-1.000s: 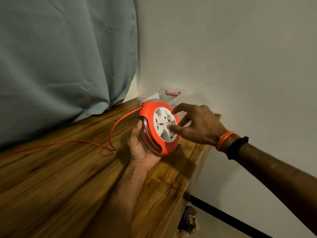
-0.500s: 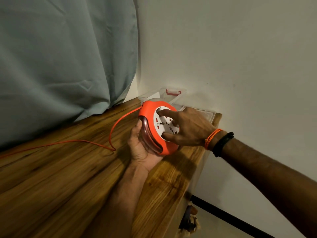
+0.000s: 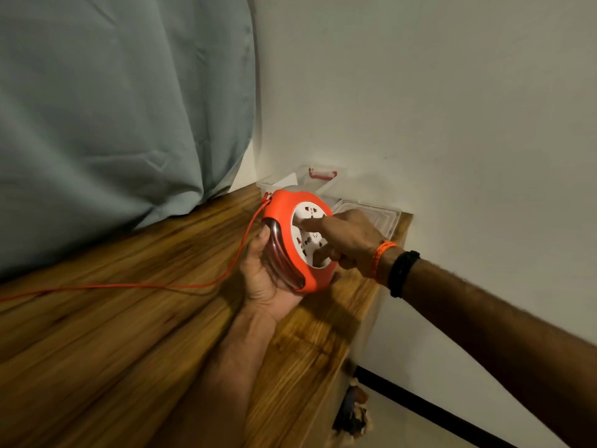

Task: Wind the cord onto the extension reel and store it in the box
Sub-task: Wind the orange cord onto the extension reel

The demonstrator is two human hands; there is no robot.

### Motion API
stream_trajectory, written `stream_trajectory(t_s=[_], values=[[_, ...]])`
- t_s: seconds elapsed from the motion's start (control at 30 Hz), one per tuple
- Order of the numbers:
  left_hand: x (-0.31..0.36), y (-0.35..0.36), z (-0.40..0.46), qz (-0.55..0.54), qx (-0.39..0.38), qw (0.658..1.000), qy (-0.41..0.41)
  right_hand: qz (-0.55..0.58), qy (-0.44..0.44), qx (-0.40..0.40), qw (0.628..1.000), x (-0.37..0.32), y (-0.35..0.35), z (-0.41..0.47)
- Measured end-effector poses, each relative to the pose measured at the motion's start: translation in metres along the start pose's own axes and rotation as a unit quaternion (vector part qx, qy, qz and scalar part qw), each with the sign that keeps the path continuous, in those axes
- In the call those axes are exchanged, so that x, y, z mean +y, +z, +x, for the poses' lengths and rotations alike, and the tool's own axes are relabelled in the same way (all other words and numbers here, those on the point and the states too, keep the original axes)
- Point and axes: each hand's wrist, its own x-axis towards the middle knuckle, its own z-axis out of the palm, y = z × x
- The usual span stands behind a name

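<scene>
Head view: your left hand cups the orange extension reel from below and behind, fingers wrapped around its rim, holding it on edge just above the wooden tabletop. Your right hand lies on the white socket face, fingers pressed into it, looking set to turn the disc; how firmly it grips I cannot tell. The cord leaves the reel's upper left edge and trails left across the wood, out of frame, so much remains to wind. The clear box sits just behind the reel against the wall, with what looks like its lid lying beside it; your right hand is the nearer 1.
</scene>
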Motion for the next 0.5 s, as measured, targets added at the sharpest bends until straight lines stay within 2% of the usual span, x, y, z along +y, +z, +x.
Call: stream_trajectory(t_s=[0.07, 0.13, 0.2, 0.3, 0.4, 0.5], values=[[0.002, 0.001, -0.001, -0.004, -0.006, 1.000, -0.005, 0.033, -0.034, 0.004, 0.999, -0.014, -0.007, -0.007], [0.003, 0.001, -0.002, 0.003, -0.004, 1.000, -0.014, -0.036, -0.093, 0.032, 0.995, -0.023, -0.014, -0.017], [0.003, 0.000, -0.002, 0.009, -0.006, 1.000, -0.017, -0.127, -0.166, 0.073, 0.975, -0.023, -0.021, -0.028], [0.003, 0.000, -0.002, 0.005, -0.006, 1.000, -0.013, -0.258, -0.274, 0.125, 0.918, -0.019, -0.030, -0.034], [0.004, -0.001, -0.001, 0.006, 0.004, 1.000, -0.015, -0.324, -0.370, 0.123, 0.862, -0.017, -0.037, -0.036], [0.003, -0.003, -0.001, 0.001, -0.005, 1.000, -0.011, -0.403, -0.419, 0.116, 0.805, -0.013, -0.039, -0.034]])
